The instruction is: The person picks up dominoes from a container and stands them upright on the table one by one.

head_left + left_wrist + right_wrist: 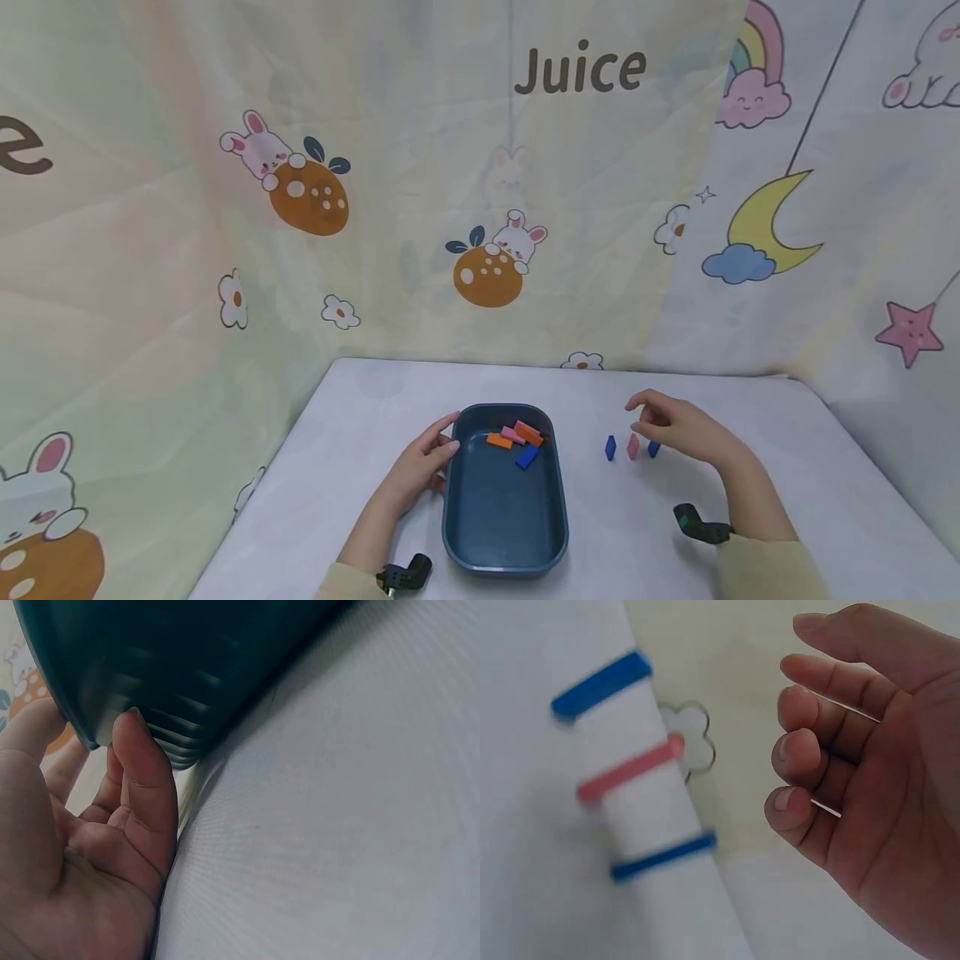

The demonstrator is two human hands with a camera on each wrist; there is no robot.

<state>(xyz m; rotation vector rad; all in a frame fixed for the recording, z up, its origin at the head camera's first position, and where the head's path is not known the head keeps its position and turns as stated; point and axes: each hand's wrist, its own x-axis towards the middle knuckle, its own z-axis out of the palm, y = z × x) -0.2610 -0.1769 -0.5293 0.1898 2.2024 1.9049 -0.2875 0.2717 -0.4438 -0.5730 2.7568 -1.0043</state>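
Tray point(506, 518), its rim gripped by my left hand point(414, 469), my right hand point(681, 425) loosely curled, empty, near three standing blocks point(633, 447)

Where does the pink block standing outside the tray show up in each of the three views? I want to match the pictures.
Head: right of centre, low; the pink block is between two blue blocks.
Left wrist: not in it.
Right wrist: left of centre, the middle one of three, again between the blue blocks.
Shared landmark: the white tabletop, seen in all three views.
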